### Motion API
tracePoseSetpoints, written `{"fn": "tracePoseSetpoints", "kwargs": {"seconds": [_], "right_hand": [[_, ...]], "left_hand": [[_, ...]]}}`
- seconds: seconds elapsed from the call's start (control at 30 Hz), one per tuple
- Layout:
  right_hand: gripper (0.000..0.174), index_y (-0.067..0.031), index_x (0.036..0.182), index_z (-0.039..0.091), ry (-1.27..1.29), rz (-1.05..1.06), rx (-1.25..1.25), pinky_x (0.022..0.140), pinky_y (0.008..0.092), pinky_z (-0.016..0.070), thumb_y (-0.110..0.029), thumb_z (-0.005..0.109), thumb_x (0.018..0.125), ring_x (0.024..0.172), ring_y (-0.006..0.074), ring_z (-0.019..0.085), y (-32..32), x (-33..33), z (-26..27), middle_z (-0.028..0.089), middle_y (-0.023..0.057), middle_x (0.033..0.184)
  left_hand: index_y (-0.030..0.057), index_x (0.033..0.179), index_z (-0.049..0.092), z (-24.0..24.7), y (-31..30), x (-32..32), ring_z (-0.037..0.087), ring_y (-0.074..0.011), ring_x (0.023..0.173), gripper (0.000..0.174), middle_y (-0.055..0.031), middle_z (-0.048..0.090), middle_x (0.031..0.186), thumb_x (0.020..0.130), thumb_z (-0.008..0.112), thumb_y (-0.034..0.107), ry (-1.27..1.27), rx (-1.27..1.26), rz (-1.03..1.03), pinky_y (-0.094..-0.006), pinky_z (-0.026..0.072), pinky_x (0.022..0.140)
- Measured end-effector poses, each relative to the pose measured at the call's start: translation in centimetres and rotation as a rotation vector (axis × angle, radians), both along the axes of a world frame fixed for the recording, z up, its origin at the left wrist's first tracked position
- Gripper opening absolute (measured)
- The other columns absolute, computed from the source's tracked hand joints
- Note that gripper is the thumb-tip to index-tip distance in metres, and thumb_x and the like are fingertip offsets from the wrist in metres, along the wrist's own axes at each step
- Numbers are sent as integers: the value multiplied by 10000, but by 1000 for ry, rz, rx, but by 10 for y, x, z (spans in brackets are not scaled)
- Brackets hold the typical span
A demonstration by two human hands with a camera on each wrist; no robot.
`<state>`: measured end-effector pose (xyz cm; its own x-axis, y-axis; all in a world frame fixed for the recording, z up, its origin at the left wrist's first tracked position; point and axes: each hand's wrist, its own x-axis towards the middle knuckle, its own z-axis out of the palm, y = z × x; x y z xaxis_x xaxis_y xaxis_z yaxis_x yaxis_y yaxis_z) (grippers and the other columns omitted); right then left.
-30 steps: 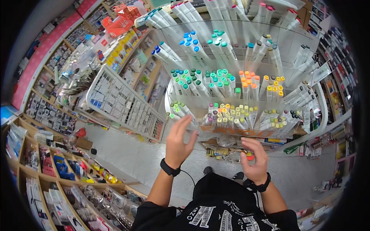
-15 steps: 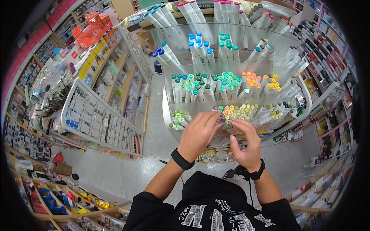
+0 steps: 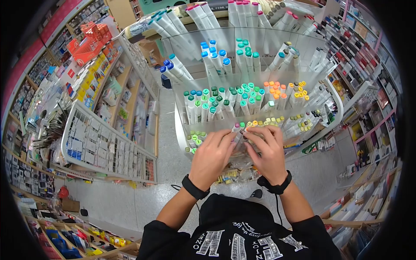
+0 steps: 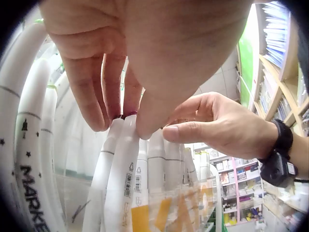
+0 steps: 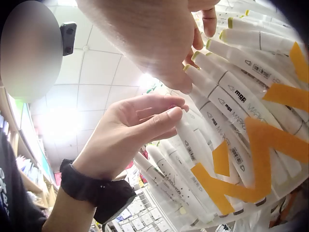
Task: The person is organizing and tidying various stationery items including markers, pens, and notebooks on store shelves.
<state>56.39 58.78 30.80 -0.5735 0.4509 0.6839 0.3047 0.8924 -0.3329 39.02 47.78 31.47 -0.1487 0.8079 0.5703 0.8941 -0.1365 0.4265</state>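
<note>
At the lowest tier of a clear acrylic marker rack (image 3: pixel 341 110), both hands work among tightly packed caps. The left hand (image 3: pixel 212 157) pinches the dark red cap end of a white-barrelled marker (image 4: pixel 123 166) between thumb and fingertips. That grip seems forced by the packing, since only the caps stand free of the neighbouring barrels. The right hand (image 3: pixel 269 155) lies just beside it, its fingers curled down onto the yellow-green caps (image 5: pixel 227 36). Whether it grasps one of them or only presses them aside cannot be told.

The markers lean cap-up in stepped rows sorted by hue: blues and teals above, then greens and oranges, with the pale tones lowest. This probably lets each colour be read from above. Orange label strips (image 5: pixel 231 181) cross the rack's front wall.

The rack stands on a speckled grey floor (image 3: pixel 171 173) in a stationery shop. A white wire display (image 3: pixel 108 145) of small packets is at the left, with stacked orange baskets (image 3: pixel 89 41) above it, and crowded shelves (image 3: pixel 368 47) run along the right.
</note>
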Motion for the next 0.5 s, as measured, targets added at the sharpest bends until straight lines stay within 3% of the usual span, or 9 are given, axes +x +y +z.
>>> {"fn": "tracePoseSetpoints", "kwargs": {"seconds": [0.23, 0.5], "right_hand": [[343, -113, 1148, 796, -6, -44, 40, 992, 448, 463, -71, 859, 813, 1190, 290, 593, -1, -7, 1, 727, -1, 1228], [339, -119, 1142, 792, 29, -96, -19, 977, 439, 477, -86, 871, 814, 1167, 292, 601, -1, -3, -5, 733, 7, 1197]], "left_hand": [[0, 1246, 708, 4, 0, -4, 704, -363, 1074, 338, -140, 716, 1246, 923, 789, 55, 3, -11, -6, -458, 573, 914], [20, 1267, 704, 1, 7, -3, 692, -362, 1121, 386, -137, 705, 1281, 898, 811, 59, -1, -50, -25, -451, 566, 933]]}}
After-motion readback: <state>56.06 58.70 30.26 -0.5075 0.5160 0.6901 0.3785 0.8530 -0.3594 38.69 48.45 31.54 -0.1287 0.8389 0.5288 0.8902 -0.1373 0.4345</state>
